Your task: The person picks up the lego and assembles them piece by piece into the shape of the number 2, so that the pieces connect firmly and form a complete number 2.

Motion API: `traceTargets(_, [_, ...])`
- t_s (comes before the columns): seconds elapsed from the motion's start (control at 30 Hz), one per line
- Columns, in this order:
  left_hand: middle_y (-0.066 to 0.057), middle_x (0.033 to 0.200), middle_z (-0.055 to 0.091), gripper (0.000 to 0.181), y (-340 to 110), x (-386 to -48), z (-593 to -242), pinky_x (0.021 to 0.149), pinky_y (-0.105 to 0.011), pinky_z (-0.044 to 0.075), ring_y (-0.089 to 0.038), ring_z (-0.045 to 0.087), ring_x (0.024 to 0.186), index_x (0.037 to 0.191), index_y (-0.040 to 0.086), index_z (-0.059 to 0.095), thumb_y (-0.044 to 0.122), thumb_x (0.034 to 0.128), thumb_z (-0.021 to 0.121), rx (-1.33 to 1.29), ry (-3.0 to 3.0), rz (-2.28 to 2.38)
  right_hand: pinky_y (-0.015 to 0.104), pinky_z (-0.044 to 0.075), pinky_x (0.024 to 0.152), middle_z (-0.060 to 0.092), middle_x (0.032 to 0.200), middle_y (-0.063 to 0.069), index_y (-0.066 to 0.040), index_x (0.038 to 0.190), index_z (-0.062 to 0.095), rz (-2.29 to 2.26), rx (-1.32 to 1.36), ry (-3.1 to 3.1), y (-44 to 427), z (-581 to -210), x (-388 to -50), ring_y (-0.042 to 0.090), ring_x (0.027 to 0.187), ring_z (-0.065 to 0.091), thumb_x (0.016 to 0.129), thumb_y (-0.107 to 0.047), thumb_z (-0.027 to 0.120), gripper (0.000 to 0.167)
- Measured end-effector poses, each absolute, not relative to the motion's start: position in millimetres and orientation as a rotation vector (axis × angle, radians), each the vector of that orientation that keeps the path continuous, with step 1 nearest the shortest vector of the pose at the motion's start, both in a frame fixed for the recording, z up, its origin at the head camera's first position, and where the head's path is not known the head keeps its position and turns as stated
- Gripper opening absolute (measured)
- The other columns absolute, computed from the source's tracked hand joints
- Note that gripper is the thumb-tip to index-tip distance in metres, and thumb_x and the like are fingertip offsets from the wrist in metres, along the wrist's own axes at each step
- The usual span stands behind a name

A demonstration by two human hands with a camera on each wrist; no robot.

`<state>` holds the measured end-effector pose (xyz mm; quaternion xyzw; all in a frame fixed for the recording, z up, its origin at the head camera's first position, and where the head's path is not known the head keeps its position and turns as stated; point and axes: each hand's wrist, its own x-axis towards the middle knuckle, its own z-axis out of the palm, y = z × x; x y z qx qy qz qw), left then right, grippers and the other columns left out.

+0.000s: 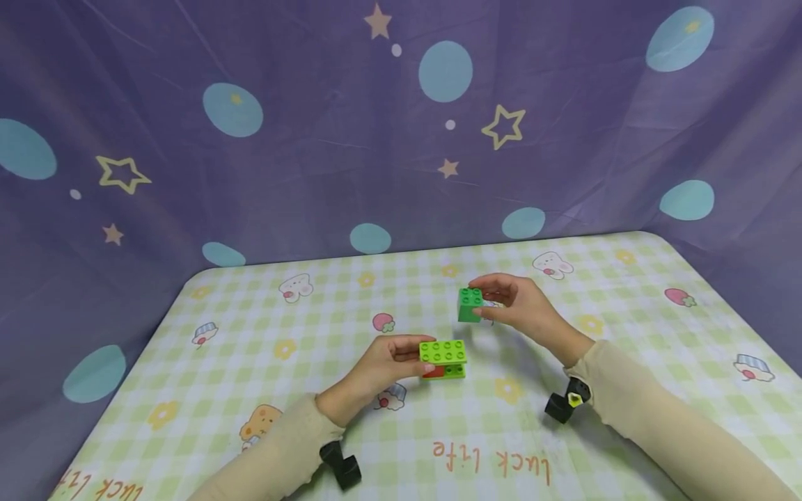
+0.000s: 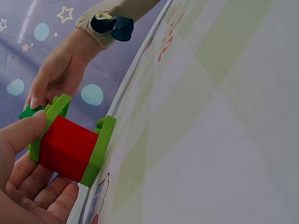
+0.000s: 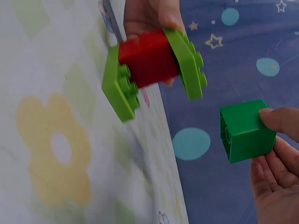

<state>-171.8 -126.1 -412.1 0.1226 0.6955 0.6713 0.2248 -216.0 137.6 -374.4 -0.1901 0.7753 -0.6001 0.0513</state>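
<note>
My left hand (image 1: 387, 362) grips a small stack of building bricks by its left end. The stack has a lime-green plate (image 1: 442, 352) on top, a red brick (image 2: 69, 148) in the middle and a second lime-green plate (image 3: 117, 85) below. Both plates reach past the red brick on the right, leaving a gap between them. Up and to the right in the head view, my right hand (image 1: 523, 306) pinches a green brick (image 1: 470, 305) between thumb and fingers, studs upward. In the right wrist view its hollow underside shows, apart from the stack.
A tabletop under a checked cloth (image 1: 326, 424) with printed flowers, animals and lettering lies beneath both hands. Behind it hangs a purple curtain (image 1: 301, 188) with stars and dots. A black wrist device (image 1: 341, 465) sits on the left sleeve, another (image 1: 567, 400) on the right.
</note>
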Motion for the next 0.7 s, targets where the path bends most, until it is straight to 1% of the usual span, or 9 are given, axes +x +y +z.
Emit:
traceTargets(0.1, [-0.019,0.115,0.065,0.044,-125.9,-171.5,-411.9,0.078,-0.024,0.052,-0.019,0.065,0.1,0.124,-0.004,0.059,0.004,0.0829,0.07,0.35,1.919,1.849,0.04,0.044,0.097,0.062,0.12,0.012,-0.002,0.118,0.062,-1.835,-0.637,2.336,135.4,-375.5,-209.6,0.011,0.107,0.058,0.08,-0.009,0.075,0.041])
traceTargets(0.2, [-0.019,0.115,0.065,0.044,-125.8,-171.3,-411.8,0.078,-0.024,0.052,-0.019,0.065,0.101,0.125,-0.004,0.058,0.004,0.0832,0.07,0.358,1.917,1.848,0.04,0.045,0.095,0.063,0.119,0.012,-0.002,0.116,0.062,-1.844,-0.696,2.316,133.0,-376.5,-203.1,0.012,0.106,0.059,0.079,-0.007,0.075,0.04])
traceTargets(0.33, [-0.019,0.115,0.065,0.043,-126.2,-171.4,-412.3,0.077,-0.023,0.052,-0.019,0.065,0.1,0.125,-0.003,0.058,0.004,0.0835,0.069,0.356,1.917,1.849,0.033,0.048,0.092,0.063,0.117,0.013,-0.002,0.115,0.063,-1.839,-0.77,2.305,128.9,-377.3,-196.1,0.012,0.104,0.06,0.079,-0.005,0.075,0.039])
traceTargets(0.43, [-0.019,0.115,0.065,0.043,-126.6,-171.3,-412.4,0.077,-0.024,0.052,-0.019,0.065,0.1,0.125,-0.003,0.058,0.004,0.0835,0.069,0.357,1.919,1.851,0.035,0.048,0.092,0.063,0.116,0.014,-0.001,0.115,0.062,-1.836,-0.819,2.289,125.6,-377.2,-191.7,0.013,0.102,0.061,0.079,-0.004,0.075,0.039])
traceTargets(0.53, [-0.018,0.114,0.065,0.043,-126.5,-171.1,-412.3,0.077,-0.024,0.052,-0.019,0.065,0.099,0.124,-0.003,0.059,0.004,0.0833,0.07,0.362,1.918,1.852,0.04,0.047,0.092,0.063,0.115,0.015,0.001,0.115,0.062,-1.836,-0.848,2.273,122.5,-377.0,-188.1,0.013,0.101,0.061,0.079,-0.002,0.074,0.039])
traceTargets(0.7, [-0.016,0.113,0.066,0.043,-126.4,-170.3,-412.3,0.077,-0.024,0.053,-0.019,0.066,0.098,0.124,-0.002,0.06,0.005,0.0829,0.071,0.366,1.912,1.856,0.04,0.047,0.092,0.064,0.114,0.015,0.002,0.114,0.062,-1.828,-0.862,2.274,118.5,-378.7,-184.6,0.013,0.1,0.062,0.078,-0.001,0.074,0.038])
